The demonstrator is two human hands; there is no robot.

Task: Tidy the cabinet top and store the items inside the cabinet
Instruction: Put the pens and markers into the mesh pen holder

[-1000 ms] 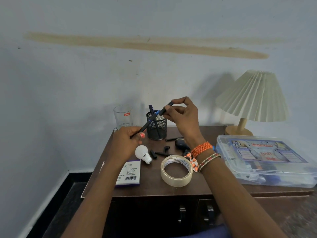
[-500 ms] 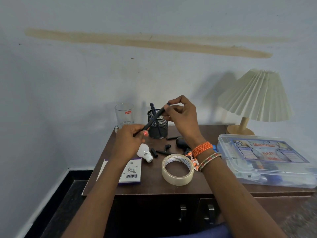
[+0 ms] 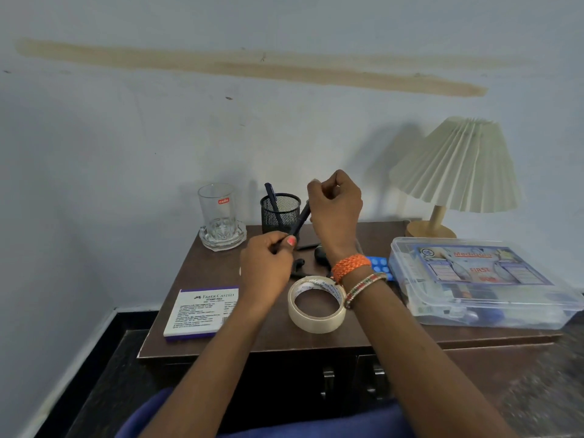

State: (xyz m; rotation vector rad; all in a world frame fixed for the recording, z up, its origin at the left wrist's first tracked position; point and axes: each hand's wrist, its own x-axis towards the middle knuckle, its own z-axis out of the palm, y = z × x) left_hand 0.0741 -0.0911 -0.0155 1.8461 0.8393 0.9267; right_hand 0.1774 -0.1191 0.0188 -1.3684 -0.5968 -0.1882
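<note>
The pen is gripped at both ends by the left hand and right hand, probably for capping, at 3 o'clock of the pen cup.

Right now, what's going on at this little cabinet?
A person is tidying the cabinet top. Both hands hold one dark pen just in front of the mesh pen cup: the left hand grips its lower end, the right hand its upper end. A tape roll, stamp pad box, glass and first-aid box lie on top. The cabinet doors look closed.
</note>
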